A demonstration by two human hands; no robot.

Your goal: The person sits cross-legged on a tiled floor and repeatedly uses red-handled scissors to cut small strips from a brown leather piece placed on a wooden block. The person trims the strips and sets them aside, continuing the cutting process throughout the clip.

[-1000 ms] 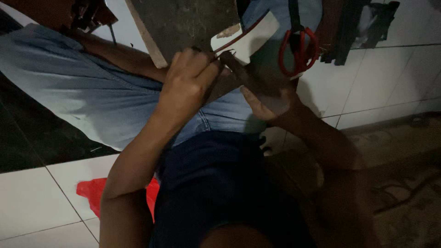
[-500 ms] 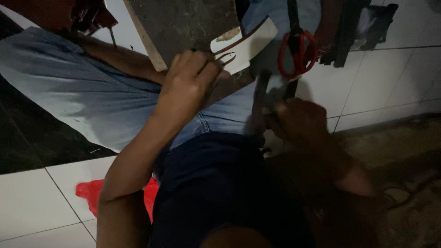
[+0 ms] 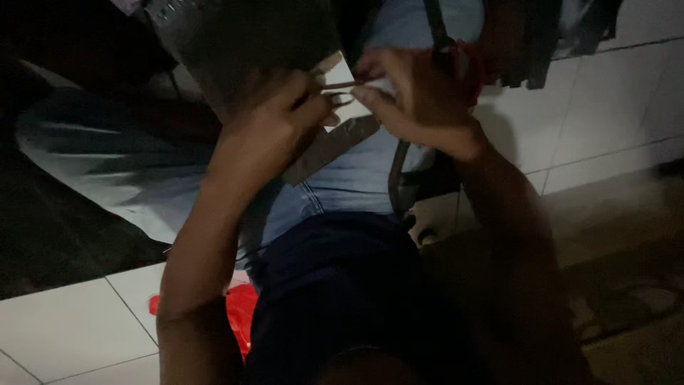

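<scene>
Both hands meet over the lap: the left hand [image 3: 274, 132] pinches a thin strap [image 3: 340, 86], while the right hand [image 3: 420, 96] closes on a white piece [image 3: 381, 87], possibly paper, in dim light

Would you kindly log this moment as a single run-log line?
left hand: gripping thin strap | right hand: pinching strap and white piece | blue jeans beneath | light: dim

hands [image 3: 356, 107] meeting above lap, jeans [image 3: 349, 182] beneath, plastic bag [image 3: 239, 314] lower left
</scene>
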